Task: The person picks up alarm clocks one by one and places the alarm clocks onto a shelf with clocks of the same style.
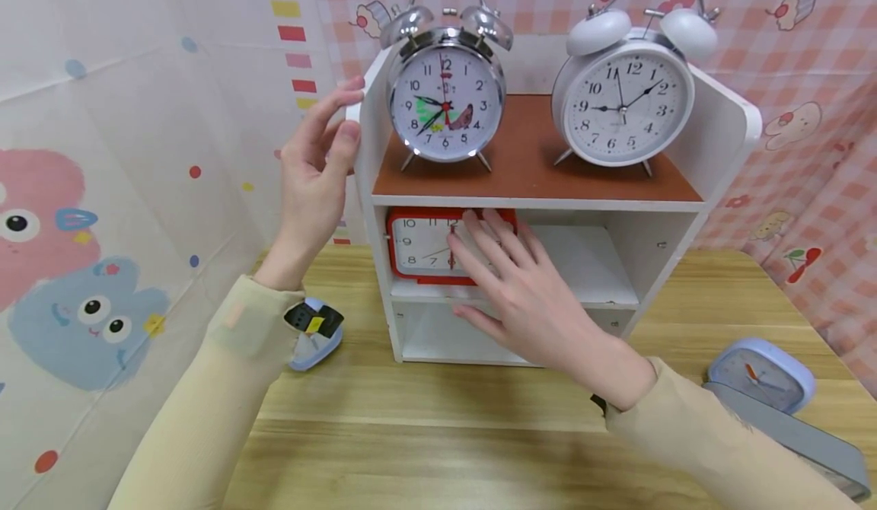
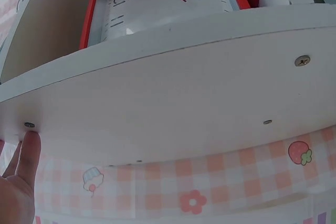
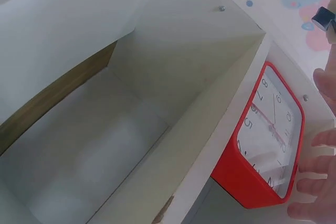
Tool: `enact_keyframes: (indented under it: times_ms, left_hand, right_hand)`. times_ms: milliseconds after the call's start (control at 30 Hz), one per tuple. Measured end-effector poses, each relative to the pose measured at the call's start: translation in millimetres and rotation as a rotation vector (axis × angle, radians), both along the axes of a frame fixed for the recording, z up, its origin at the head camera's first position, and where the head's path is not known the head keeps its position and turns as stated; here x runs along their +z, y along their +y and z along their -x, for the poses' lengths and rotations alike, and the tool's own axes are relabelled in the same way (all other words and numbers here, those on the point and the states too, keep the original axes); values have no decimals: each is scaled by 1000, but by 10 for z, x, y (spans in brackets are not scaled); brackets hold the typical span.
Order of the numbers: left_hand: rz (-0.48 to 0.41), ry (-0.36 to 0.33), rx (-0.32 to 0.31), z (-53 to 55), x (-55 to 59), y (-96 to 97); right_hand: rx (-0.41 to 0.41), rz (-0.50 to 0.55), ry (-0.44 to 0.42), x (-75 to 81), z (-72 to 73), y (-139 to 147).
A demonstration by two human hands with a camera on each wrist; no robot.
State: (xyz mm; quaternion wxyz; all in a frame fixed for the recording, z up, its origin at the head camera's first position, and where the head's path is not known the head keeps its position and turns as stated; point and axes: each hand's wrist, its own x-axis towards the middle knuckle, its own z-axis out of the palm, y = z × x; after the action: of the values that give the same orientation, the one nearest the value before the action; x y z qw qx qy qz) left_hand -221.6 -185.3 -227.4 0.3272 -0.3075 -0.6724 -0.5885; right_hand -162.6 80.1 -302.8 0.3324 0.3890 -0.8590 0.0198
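My left hand [image 1: 313,164] is at the white shelf unit's [image 1: 363,160] left side panel, fingertips against the panel's outer face and thumb by its front edge. In the left wrist view its fingers [image 2: 29,161] look fairly straight. A red rectangular alarm clock [image 1: 419,243] stands in the left part of the middle compartment, its face outward. Spread over the right half of that clock is my right hand [image 1: 524,297], fingers extended toward its top edge. The hand hides part of the dial. From the right wrist, the red clock [image 3: 270,129] has fingertips beside its upper edge.
On the brown top board [image 1: 527,133] stand a silver twin-bell clock [image 1: 445,103] and a white twin-bell clock [image 1: 623,106]. A blue clock [image 1: 760,373] and a grey object [image 1: 795,434] lie at right on the wooden table [image 1: 411,449]. Another small blue item [image 1: 317,346] sits left.
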Motion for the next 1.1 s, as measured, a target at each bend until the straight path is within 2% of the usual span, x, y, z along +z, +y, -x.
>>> enact_keyframes:
  times_ms: [300,667,1100]
  left_hand:
    - [-19,-3,-7,10,-19,-3]
    - [6,7,12,21,-20,-17]
    - [21,5,23,13,-21,-13]
  right_hand:
    - [13,15,10,-84,-155,171]
    - [9,66,-18,-155,-357,399]
    - [-99,77,-74,-262,-522,689]
